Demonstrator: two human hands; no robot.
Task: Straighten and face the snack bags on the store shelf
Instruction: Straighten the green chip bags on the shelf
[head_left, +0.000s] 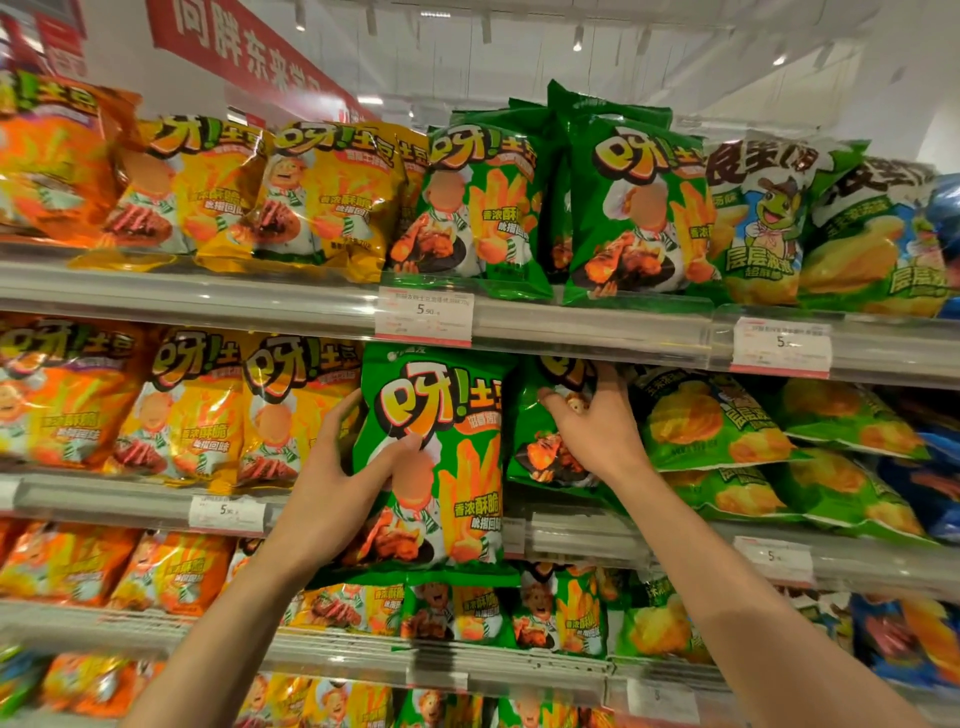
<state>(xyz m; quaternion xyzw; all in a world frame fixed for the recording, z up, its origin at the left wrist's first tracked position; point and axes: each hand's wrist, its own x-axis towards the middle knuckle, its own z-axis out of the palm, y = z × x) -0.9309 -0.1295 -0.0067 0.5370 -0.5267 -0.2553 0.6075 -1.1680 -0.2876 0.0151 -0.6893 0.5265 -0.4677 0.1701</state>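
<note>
A green snack bag (457, 415) with orange lettering stands upright at the front of the second shelf (597, 540), hanging over its edge. My left hand (337, 478) holds its left side, thumb across the front and fingers behind. Just to its right a second green bag (530, 441) sits further back and leans. My right hand (597, 426) reaches under the top shelf and grips that bag's upper part, fingers curled over it.
Yellow bags (291, 410) and orange bags (67, 400) fill the second shelf to the left. Green corn-snack bags (727, 421) lie flat in a stack to the right. The top shelf (597, 322) carries more upright bags and price tags (423, 317). Lower shelves hold small bags.
</note>
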